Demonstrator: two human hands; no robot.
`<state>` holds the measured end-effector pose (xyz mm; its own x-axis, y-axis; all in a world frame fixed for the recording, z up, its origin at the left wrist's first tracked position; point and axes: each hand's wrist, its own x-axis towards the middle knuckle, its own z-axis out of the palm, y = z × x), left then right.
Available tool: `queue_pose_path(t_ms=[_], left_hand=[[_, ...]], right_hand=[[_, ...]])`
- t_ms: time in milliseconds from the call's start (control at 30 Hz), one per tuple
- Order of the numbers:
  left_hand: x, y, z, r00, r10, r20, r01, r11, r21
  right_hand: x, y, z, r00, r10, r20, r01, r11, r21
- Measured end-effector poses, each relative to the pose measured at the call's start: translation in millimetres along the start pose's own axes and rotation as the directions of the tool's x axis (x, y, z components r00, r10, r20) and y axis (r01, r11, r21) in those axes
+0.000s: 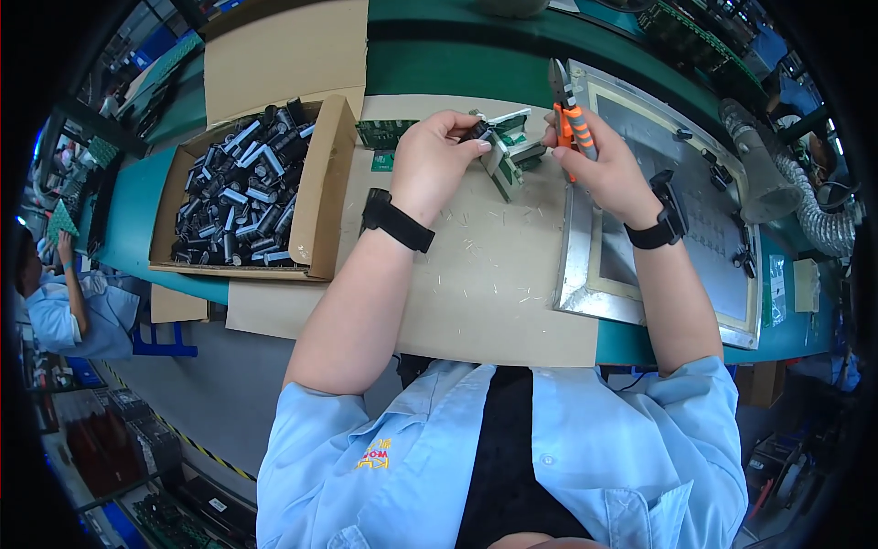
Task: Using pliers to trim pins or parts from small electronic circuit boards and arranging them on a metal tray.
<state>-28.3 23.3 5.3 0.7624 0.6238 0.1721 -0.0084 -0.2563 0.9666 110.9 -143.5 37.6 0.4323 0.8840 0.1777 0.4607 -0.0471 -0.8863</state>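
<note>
My left hand [428,165] pinches a black cylindrical capacitor [477,132] between thumb and fingers, over a cluster of green circuit boards [508,156]. I cannot tell whether the capacitor touches those boards. In my right hand [599,165] is a pair of orange-and-grey side cutters [573,126], tips pointing away from me. Its fingers wrap the handles, just right of the boards. Another green circuit board [384,134] lies behind my left wrist. Small clipped wire leads [466,245] are scattered over the brown cardboard sheet [503,316] below my hands.
A cardboard box [322,197] heaped with black capacitors [242,188] stands at the left. On the right lies a metal-framed panel [578,297] with several small black parts on it. A flexible grey duct [814,215] is beyond it. Another person [78,306] sits far left.
</note>
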Motion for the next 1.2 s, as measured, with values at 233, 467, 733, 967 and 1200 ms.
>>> queue_pose_path(t_ms=[233, 467, 733, 967, 1200], left_hand=[[0.2, 2.9, 4.2, 1.000, -0.022, 0.012, 0.017, 0.961, 0.277], [1.0, -1.6, 13.6, 0.999, -0.016, 0.050, 0.006, 0.981, 0.192], [-0.1, 0.8, 31.1, 0.998, 0.011, 0.065, -0.025, 0.976, 0.215], [-4.1, -0.7, 48.1, 0.998, 0.042, 0.038, -0.050, 0.966, 0.252], [-2.0, -2.3, 41.8, 0.998, -0.037, 0.042, 0.027, 0.979, 0.201]], right_hand=[[-6.8, -5.8, -0.8, 0.992, 0.123, 0.024, -0.125, 0.986, 0.111], [-17.8, -34.7, -2.9, 0.895, 0.409, 0.179, -0.425, 0.903, 0.063], [-15.2, -34.0, -20.2, 0.755, 0.622, 0.208, -0.623, 0.779, -0.068], [-15.5, -25.0, -30.2, 0.778, 0.577, 0.248, -0.557, 0.816, -0.154], [-12.9, -32.6, -21.0, 0.743, 0.609, 0.276, -0.595, 0.791, -0.141]])
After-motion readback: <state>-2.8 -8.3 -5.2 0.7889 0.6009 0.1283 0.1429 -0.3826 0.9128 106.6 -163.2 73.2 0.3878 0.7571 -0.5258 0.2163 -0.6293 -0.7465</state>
